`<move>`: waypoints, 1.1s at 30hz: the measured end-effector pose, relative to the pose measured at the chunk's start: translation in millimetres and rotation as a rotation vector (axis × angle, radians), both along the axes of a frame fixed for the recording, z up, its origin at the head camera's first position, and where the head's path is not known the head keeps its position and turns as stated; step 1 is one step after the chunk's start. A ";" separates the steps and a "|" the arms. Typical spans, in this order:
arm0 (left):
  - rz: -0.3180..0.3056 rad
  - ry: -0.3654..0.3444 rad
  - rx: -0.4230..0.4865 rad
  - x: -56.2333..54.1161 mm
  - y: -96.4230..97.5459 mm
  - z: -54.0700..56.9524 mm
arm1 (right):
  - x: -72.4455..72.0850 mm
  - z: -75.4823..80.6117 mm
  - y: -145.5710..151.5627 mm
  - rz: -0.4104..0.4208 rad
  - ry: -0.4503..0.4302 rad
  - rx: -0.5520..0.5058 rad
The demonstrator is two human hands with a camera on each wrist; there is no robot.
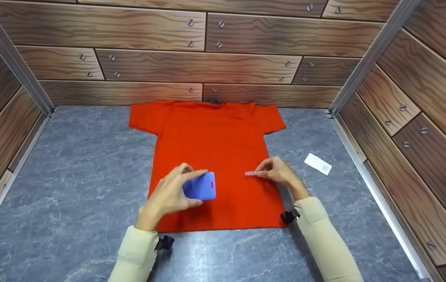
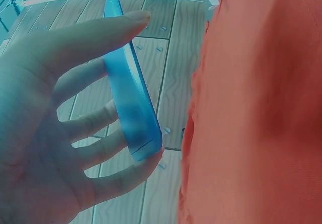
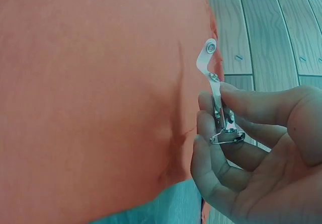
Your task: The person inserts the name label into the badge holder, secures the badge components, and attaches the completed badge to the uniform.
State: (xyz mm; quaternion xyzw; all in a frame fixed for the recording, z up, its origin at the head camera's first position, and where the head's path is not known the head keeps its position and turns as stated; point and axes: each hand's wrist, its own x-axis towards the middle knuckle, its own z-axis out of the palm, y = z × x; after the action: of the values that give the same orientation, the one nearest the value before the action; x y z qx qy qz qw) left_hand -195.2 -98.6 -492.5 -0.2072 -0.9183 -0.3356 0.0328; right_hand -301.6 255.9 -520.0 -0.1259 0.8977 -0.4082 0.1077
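A red T-shirt [image 1: 211, 137] lies spread flat, its neckline toward the back wall. Over its lower left part my left hand [image 1: 168, 192] grips a flat blue card holder [image 1: 203, 186] by its edges, thumb on one side and fingers on the other. Above the shirt's right side, my right hand [image 1: 280, 171] pinches a badge clip [image 3: 215, 83] between thumb and fingers. This clip has a clear strap with a snap, and the right wrist view shows a safety pin [image 3: 226, 137] at its base. The pin's closure is unclear.
A white card [image 1: 318, 163] with small print lies on the grey marbled surface [image 1: 89, 168], right of the shirt. Wood-patterned walls [image 1: 148, 64] stand at the back and both sides, with metal strips along their corners and lower side edges.
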 end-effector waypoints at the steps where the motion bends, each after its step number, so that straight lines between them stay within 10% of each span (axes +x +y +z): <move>1: -0.002 0.002 0.001 0.2 0.0 0.1 | -0.2 -1.1 -0.7 0.008 0.018 0.011; 33: -0.001 -0.007 -0.023 0.4 0.3 -0.6 | -1.1 -9.9 -11.0 -0.063 0.121 0.166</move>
State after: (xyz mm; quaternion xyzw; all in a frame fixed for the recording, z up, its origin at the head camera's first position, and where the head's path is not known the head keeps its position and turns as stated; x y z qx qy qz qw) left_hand -194.8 -98.2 -493.0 -0.2069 -0.9222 -0.3256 0.0270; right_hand -302.6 244.9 -529.9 -0.1129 0.9368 -0.3272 0.0504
